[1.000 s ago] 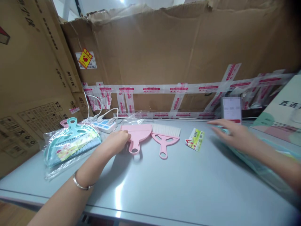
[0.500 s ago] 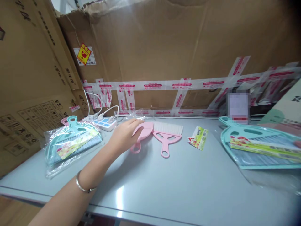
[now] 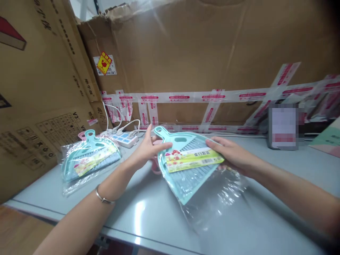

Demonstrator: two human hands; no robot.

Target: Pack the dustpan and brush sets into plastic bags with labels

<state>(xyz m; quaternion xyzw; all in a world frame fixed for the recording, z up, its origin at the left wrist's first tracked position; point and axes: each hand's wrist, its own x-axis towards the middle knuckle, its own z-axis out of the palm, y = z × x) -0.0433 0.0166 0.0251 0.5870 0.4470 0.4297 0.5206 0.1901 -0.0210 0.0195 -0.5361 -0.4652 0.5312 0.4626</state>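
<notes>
A teal dustpan (image 3: 180, 141) in a clear plastic bag, with a brush and a yellow-green printed card (image 3: 195, 161), is held up over the table, tilted. My right hand (image 3: 230, 154) grips its right edge, thumb in front and fingers behind. At the handle side, my left hand (image 3: 146, 148) has its fingers spread; the thumb overlaps the pan's left edge, and I cannot tell whether it bears any weight. Part of a pink dustpan (image 3: 156, 166) shows behind the teal one. The pink brush and the loose card are out of sight.
Another bagged teal dustpan set (image 3: 91, 154) lies at the left, a pink handle behind it. A white power strip (image 3: 126, 140) with plugged cables stands at the back. Large cardboard boxes (image 3: 172, 60) rise behind the table (image 3: 148, 212). A blurred phone-like device (image 3: 283, 127) stands back right.
The bagged teal dustpan has come from the right to the middle, held in my right hand. My left hand has left the pink dustpan and turned towards the teal one's handle.
</notes>
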